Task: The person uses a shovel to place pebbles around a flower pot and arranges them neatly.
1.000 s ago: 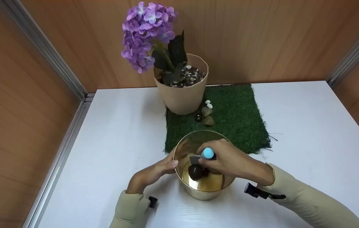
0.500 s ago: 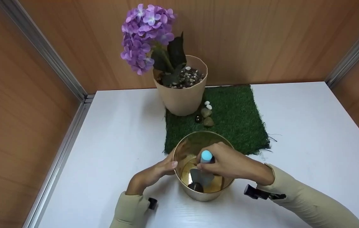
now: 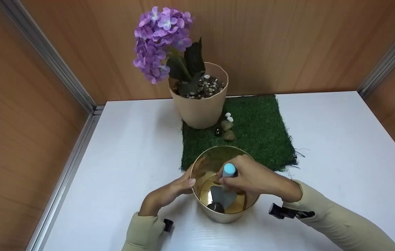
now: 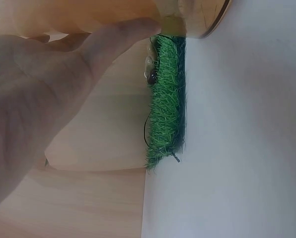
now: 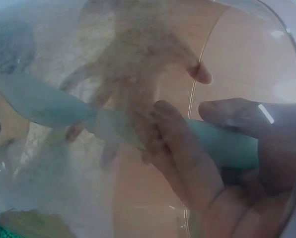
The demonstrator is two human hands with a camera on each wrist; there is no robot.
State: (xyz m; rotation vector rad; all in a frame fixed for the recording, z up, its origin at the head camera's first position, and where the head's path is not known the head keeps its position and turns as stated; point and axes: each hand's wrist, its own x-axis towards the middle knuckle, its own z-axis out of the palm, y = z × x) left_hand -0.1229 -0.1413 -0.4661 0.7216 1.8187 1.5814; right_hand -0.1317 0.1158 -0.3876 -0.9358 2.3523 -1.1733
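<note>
My right hand [image 3: 248,176] reaches into a gold-tinted, see-through bowl [image 3: 223,218] and grips a small trowel by its light-blue handle [image 3: 229,169]. The trowel's grey blade [image 3: 222,197] points down near the bowl's bottom, right beside a dark rounded stone [image 3: 216,208]. In the right wrist view the teal trowel [image 5: 43,99] shows through the clear wall, fingers and thumb around its handle. My left hand [image 3: 169,190] rests against the bowl's left side, fingers spread along the wall and thumb straight near the rim. Its thumb [image 4: 118,37] lies along the bowl in the left wrist view.
Behind the bowl lies a green turf mat [image 3: 256,129]. On it are two white pebbles [image 3: 229,119], two brown stones [image 3: 229,135] and a dark one [image 3: 218,132]. A beige pot [image 3: 200,111] with a purple flower [image 3: 159,42] stands by the wooden back wall [image 3: 288,45].
My right hand has lowered the trowel into the bowl. Its blade now shows broad near the bottom, and the dark stone sits lower, at the bowl's near side. The left hand has stayed put.
</note>
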